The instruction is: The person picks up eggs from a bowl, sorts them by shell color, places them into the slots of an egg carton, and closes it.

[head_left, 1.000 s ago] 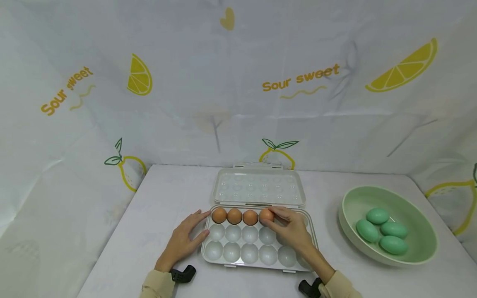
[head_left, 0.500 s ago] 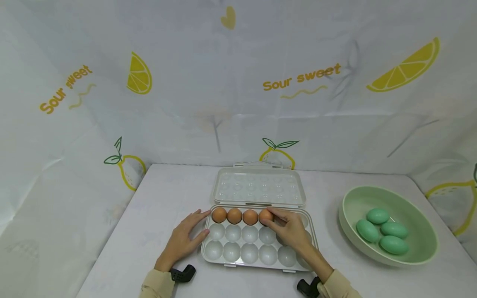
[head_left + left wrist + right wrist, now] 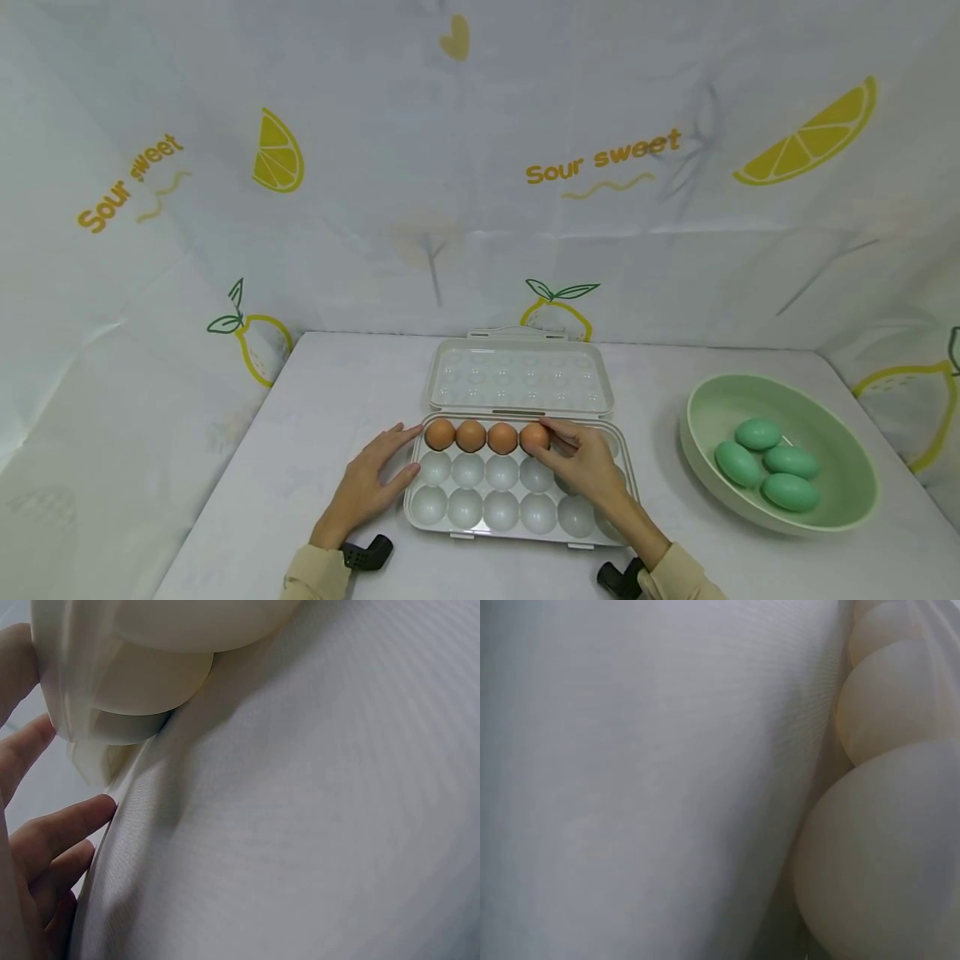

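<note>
A white plastic egg tray lies on the table with its clear lid folded back behind it. Several brown eggs sit side by side in its back row. The rightmost brown egg is pinched between thumb and fingers of my right hand, in the fourth cup from the left. My left hand rests at the tray's left edge, fingers extended and touching the rim. In the left wrist view its fingers show beside the tray's cups. The right wrist view holds only the cups' undersides and cloth.
To the right stands a pale green bowl with several green eggs in it. A white cloth printed with lemons hangs behind the table. Dark wrist cameras stick out from both wrists close to the table's surface.
Both hands, the pinched egg and the tray keep their places. Only a slight shift of the head view shows.
</note>
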Available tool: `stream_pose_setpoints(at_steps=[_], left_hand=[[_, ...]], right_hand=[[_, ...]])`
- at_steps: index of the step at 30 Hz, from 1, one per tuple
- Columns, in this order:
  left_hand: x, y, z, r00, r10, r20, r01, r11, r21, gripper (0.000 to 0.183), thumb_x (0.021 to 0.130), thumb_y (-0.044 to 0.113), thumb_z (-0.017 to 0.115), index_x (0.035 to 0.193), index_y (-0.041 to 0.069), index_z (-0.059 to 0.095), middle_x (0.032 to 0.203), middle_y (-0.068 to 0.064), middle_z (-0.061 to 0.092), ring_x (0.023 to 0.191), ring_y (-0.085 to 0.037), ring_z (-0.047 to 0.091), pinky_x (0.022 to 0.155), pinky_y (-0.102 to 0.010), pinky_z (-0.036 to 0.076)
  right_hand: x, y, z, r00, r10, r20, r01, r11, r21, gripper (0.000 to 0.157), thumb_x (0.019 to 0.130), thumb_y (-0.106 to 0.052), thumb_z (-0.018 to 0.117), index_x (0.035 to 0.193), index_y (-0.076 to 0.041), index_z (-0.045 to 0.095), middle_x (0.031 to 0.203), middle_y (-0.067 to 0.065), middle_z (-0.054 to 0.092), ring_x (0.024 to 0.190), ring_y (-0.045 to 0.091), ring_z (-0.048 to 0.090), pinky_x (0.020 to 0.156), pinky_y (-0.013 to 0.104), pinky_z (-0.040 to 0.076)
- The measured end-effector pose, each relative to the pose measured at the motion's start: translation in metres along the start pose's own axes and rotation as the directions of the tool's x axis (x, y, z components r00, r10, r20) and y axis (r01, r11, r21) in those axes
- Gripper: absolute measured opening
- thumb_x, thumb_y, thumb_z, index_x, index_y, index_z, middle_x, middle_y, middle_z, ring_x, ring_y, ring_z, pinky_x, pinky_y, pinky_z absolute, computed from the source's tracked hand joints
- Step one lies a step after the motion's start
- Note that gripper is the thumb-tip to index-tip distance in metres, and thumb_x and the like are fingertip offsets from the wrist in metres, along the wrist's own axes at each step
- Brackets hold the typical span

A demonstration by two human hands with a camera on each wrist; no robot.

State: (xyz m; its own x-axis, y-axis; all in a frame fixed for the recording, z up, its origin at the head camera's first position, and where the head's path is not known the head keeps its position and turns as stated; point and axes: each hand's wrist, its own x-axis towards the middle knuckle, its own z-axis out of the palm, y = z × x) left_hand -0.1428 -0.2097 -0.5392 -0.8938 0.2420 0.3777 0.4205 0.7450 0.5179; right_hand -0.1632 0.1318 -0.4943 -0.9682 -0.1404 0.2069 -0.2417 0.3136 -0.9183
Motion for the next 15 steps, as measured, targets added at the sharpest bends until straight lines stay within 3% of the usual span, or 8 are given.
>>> stream_pose_setpoints(at_steps=[11, 15], left_hand=[[0.001, 0.001, -0.001, 1.0, 0.006, 0.0, -0.006, 1.0, -0.001, 0.054, 0.091, 0.03, 0.073, 0.143, 0.025, 0.061, 0.144, -0.002, 0.065, 0.138, -0.033, 0.057, 0.119, -0.052, 0.043], [0.001, 0.001, -0.001, 1.0, 0.003, 0.003, -0.003, 1.0, -0.001, 0.053, 0.092, 0.03, 0.073, 0.143, 0.025, 0.06, 0.144, -0.002, 0.065, 0.139, -0.034, 0.056, 0.119, -0.052, 0.043]], right_hand=[[-0.003, -0.007, -0.009, 0.999, 0.024, -0.023, -0.024, 1.0, -0.005, 0.051, 0.079, -0.004, 0.086, 0.124, 0.011, 0.068, 0.125, 0.026, 0.071, 0.12, 0.04, 0.068, 0.098, 0.03, 0.059], [-0.002, -0.011, -0.019, 0.999, -0.02, -0.034, 0.019, 1.0, -0.019, 0.05, 0.077, -0.002, 0.087, 0.121, 0.012, 0.069, 0.123, 0.027, 0.071, 0.118, 0.028, 0.071, 0.097, 0.03, 0.059]])
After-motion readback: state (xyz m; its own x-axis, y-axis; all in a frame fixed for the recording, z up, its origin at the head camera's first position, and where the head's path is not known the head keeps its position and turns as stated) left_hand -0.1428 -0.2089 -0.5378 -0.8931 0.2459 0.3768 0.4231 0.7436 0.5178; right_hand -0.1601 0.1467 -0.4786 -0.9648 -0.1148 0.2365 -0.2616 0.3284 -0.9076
